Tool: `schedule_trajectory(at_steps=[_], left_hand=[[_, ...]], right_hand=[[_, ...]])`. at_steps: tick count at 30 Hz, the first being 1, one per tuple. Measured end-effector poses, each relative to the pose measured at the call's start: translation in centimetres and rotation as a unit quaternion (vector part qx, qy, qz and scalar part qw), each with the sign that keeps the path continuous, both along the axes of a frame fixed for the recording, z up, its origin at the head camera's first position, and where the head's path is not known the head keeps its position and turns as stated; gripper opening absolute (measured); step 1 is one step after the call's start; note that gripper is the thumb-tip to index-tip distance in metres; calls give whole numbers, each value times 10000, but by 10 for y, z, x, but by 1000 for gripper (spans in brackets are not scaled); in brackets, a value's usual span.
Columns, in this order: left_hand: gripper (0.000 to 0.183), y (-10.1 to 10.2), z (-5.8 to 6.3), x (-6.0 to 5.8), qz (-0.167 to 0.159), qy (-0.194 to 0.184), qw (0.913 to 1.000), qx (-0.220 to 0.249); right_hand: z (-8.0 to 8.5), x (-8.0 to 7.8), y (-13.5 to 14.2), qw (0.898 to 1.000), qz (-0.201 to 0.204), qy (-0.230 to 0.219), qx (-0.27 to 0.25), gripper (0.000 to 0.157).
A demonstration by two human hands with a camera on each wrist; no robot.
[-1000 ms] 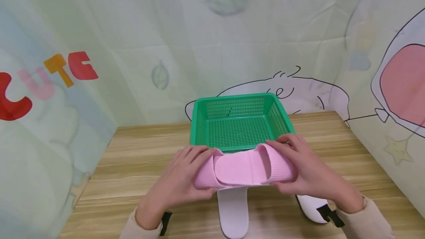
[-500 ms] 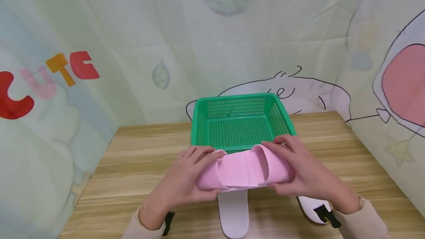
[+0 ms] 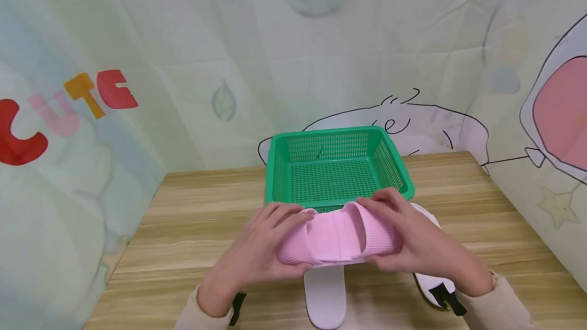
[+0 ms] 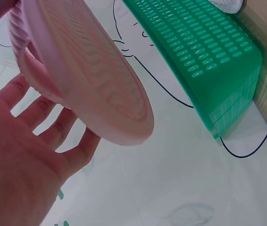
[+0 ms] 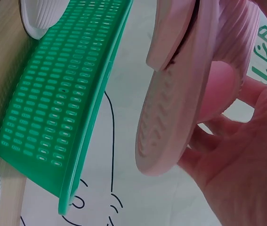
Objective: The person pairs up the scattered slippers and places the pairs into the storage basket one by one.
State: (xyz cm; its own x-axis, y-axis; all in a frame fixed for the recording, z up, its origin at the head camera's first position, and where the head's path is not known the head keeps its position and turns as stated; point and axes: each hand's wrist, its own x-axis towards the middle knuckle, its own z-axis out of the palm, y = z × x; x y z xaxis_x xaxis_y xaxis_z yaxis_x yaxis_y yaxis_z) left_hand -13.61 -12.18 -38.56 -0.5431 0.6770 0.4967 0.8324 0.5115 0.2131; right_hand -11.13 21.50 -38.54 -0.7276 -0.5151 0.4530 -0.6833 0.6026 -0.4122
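Observation:
Two pink slippers (image 3: 323,238) with ribbed straps are held up above the table, straps at the outer ends and soles overlapping in the middle. My left hand (image 3: 257,251) grips the left one by its strap, thumb below and fingers on top. On the other end, my right hand (image 3: 412,238) holds the second slipper (image 5: 171,108) the same way. Both wrist views show wavy-patterned soles, including the left slipper's (image 4: 109,70). Beneath them a white slipper (image 3: 325,297) lies on the table. Another white slipper (image 3: 433,284) is partly hidden by my right hand and wrist.
A green perforated basket (image 3: 270,167) stands behind the pink slippers, with nothing visible inside. The wood-grain table (image 3: 192,218) backs onto a printed curtain (image 3: 183,39), which also runs along both sides.
Both hands have drawn slightly closer together, and the pink slippers overlap more. The head view has shifted a little. More of the right white slipper shows behind my right hand.

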Motion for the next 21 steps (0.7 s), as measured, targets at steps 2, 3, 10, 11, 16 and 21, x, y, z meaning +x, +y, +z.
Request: schedule_trajectory(at_steps=[2, 3, 10, 11, 16, 21], left_hand=[[80, 0, -1, 0, -16, 25, 10000, 0], [80, 0, -1, 0, -12, 37, 10000, -6], [77, 5, -6, -1, -118, 76, 9999, 10], [77, 6, -6, -1, -131, 76, 9999, 9], [75, 12, -6, -1, -175, 60, 9998, -4], [72, 14, -6, -2, -227, 64, 9997, 0]], right_hand=[[-1, 0, -2, 9999, -4, -92, 50, 90], [-1, 0, -3, 9999, -12, -138, 77, 91], [-3, 1, -7, 9995, -62, -232, 196, 93], [-3, 1, -7, 9996, -34, -221, 197, 93], [-3, 1, -8, 9995, 106, -125, 259, 92], [-3, 0, -9, 9991, 229, 126, 339, 83]])
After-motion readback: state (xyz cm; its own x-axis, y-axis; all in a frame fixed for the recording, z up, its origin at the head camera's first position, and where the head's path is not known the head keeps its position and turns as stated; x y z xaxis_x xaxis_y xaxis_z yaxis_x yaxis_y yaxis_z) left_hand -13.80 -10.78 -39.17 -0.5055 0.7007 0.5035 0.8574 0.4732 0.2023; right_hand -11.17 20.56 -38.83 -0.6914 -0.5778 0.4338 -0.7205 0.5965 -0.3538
